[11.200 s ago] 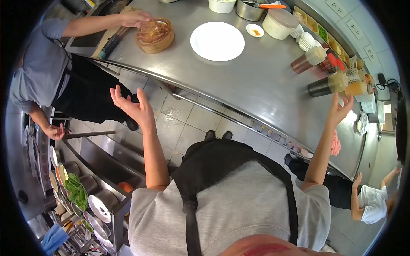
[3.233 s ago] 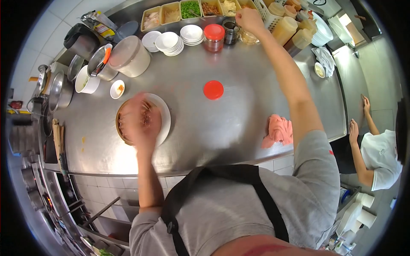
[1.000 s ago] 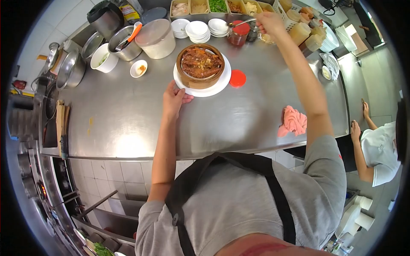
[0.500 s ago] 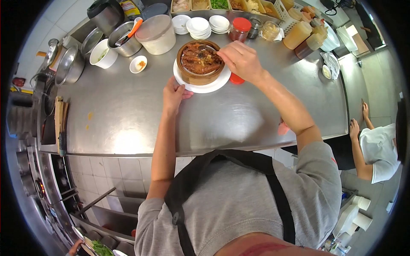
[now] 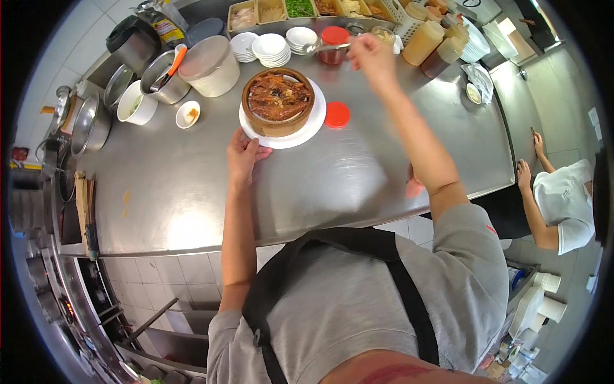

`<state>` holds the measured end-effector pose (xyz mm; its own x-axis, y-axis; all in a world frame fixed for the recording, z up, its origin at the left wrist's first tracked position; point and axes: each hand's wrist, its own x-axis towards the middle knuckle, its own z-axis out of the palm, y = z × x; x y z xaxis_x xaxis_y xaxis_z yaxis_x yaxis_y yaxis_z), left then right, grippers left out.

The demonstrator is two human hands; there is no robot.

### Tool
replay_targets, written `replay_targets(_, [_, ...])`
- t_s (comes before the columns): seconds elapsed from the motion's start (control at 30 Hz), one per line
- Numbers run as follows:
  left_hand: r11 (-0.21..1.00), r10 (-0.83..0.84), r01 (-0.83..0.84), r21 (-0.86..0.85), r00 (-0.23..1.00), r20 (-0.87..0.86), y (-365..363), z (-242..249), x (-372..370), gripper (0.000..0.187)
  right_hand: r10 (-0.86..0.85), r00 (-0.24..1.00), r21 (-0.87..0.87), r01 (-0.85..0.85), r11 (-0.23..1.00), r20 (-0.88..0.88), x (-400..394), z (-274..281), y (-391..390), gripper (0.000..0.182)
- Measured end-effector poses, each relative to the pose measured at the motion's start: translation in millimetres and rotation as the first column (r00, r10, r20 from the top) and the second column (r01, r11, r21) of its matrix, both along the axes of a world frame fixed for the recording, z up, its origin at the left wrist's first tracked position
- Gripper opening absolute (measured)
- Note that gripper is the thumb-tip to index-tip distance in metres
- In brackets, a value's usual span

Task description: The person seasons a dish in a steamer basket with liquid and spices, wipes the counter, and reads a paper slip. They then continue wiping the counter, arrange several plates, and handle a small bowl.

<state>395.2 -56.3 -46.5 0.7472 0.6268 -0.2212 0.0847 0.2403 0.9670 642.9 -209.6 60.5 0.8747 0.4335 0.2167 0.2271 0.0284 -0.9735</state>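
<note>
1. Since half a second ago, the right hand (image 5: 373, 61) has moved from the rim of the bamboo basket (image 5: 279, 130) toward the back of the worktop (image 5: 166, 198), carrying a spoon (image 5: 331, 47) with it.
2. The worktop, of shiny metal, spans most of the view and carries everything named below.
3. On it, left of a red-topped jar (image 5: 332, 56) and further forward, lies a white plate (image 5: 316, 133), its rim showing round the basket's right and near sides.
4. The round bamboo basket sits upright on the plate, filled with glossy brown food (image 5: 272, 102) that has a few dark bits near its middle.
5. The left hand (image 5: 245, 155) touches the plate's near left rim, fingers close together; whether they grip beneath it, I cannot tell.
6. The right hand, slightly blurred, is pinched narrow around the spoon's handle, raised behind and to the right of the basket.
7. A red lid (image 5: 337, 115) lies flat on the worktop, just beside the plate's right edge.
8. A small white dish (image 5: 187, 114) with an orange dab stands apart, left of the plate.
9. The spoon points left, its bowl showing between the stacked white bowls (image 5: 300, 40) and the red-topped jar.
</note>
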Motion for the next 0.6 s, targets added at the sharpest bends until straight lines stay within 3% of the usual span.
replay_targets(0.1, [0.999, 0.034, -0.034, -0.001, 0.999, -0.022, -1, -1, 3, 0.048, -0.161, 0.981, 0.034, 0.158, 0.987, 0.104, 58, -7, -26, 0.021])
replay_targets(0.13, [0.998, 0.061, -0.06, 0.006, 0.998, -0.027, -1, -3, 3, 0.047, -0.304, 0.881, -0.086, 0.357, 0.93, 0.361, 75, -9, -32, 0.024])
replay_targets(0.17, [0.999, 0.054, -0.054, 0.004, 0.998, -0.032, 0, -4, 3, 0.047, -0.372, 0.704, -0.147, 0.558, 0.817, 0.606, 92, -13, -35, 0.029])
replay_targets(0.2, [0.998, 0.05, -0.049, 0.034, 0.997, -0.05, 1, -6, 3, 0.047, -0.376, 0.705, -0.152, 0.563, 0.813, 0.602, 114, -23, -32, 0.029])
replay_targets(0.27, [0.997, 0.041, -0.036, 0.064, 0.996, -0.078, 0, -6, 4, 0.046, -0.214, 0.531, -0.275, 0.693, 0.667, 0.82, 147, -46, -28, 0.039])
replay_targets(0.3, [0.998, 0.023, -0.019, 0.06, 0.997, -0.07, -1, -2, 3, 0.045, -0.217, 0.539, -0.281, 0.692, 0.665, 0.814, 138, -43, -28, 0.039])
replay_targets(0.37, [0.998, 0.007, -0.003, 0.061, 0.997, -0.071, 0, 1, 1, 0.045, -0.145, 0.86, -0.571, 0.442, 0.692, 0.489, 96, -14, -17, 0.076])
replay_targets(0.4, [0.999, 0.006, -0.003, 0.045, 0.999, -0.053, 0, 1, 1, 0.044, -0.143, 0.781, -0.508, 0.521, 0.686, 0.608, 80, -8, -13, 0.043])
replay_targets(0.47, [1.0, 0.01, -0.009, 0.026, 0.999, -0.036, 1, -1, 0, 0.044, 0.147, 0.654, -0.543, 0.458, 0.704, 0.742, 41, -6, -17, 0.046])
replay_targets(0.53, [0.999, 0.019, -0.017, 0.032, 0.998, -0.053, 1, -2, 2, 0.043, 0.664, 0.549, -0.824, 0.085, 0.56, 0.508, 8, -23, -26, 0.064])
replay_targets(0.6, [0.999, 0.016, -0.014, 0.035, 0.999, -0.051, 2, -2, 2, 0.044, 0.763, 0.537, -0.883, -0.068, 0.464, 0.359, -21, -53, -30, 0.07])
